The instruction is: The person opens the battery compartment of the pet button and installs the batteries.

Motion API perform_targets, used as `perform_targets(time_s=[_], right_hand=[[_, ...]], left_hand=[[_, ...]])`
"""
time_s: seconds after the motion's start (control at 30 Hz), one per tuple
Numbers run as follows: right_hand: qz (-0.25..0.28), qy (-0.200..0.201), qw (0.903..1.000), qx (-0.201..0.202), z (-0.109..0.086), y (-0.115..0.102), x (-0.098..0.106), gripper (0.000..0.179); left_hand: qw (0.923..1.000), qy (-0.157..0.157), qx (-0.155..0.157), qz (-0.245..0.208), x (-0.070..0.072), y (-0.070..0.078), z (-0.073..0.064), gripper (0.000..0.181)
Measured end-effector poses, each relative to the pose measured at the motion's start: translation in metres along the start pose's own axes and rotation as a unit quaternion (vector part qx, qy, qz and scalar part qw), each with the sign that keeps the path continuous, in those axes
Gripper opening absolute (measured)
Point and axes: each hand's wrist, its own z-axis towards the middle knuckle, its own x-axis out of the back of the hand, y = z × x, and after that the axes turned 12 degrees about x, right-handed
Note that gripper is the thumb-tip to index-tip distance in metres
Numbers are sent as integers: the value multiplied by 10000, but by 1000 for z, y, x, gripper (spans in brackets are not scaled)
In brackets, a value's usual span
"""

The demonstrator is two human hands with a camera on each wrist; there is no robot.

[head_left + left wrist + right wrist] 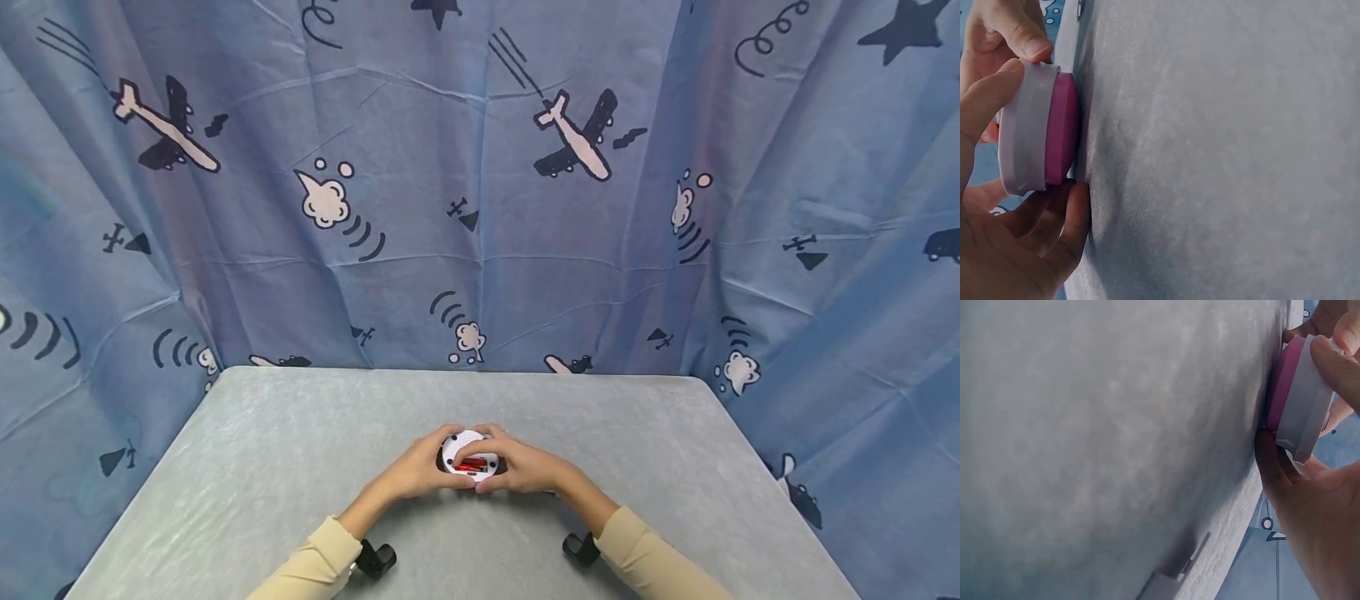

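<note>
A round white device (467, 439) is held between both hands at the middle of the table, its back facing up. Red batteries (472, 464) show in an open compartment in that back. My left hand (417, 468) grips the left side, thumb at the near edge and fingers round the far edge. On the other side, my right hand (529, 467) holds the rim, with one finger reaching over the back to the batteries. The wrist views show the white rim (1025, 131) and a pink face (1285, 381) turned down, close over the table.
The grey table (315, 417) stretches around the hands. A small flat grey piece (1163, 586) lies on it near my right wrist. Behind the table hangs a blue curtain (420, 233) printed with planes. Dark wrist mounts (377, 560) stick out at both cuffs.
</note>
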Motion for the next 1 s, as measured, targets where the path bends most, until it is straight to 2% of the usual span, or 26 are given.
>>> perform_targets(time_s=[0.23, 0.43, 0.63, 0.8, 1.0], right_hand=[[-374, 23, 9993, 54, -1, 1, 0, 40], [-7, 305, 9992, 256, -3, 5, -3, 26], [268, 576, 9977, 218, -1, 1, -4, 27], [451, 601, 9971, 77, -2, 0, -4, 29], [502, 645, 9966, 139, -5, 4, -5, 29]], left_hand=[[10000, 1, -33, 1, -1, -2, 1, 78], [10000, -3, 43, -17, -1, -3, 1, 79], [10000, 52, 82, 17, 1, -3, 1, 80], [9998, 37, 162, 77, 1, -1, 0, 81], [9998, -55, 161, 59, 1, 0, -1, 81]])
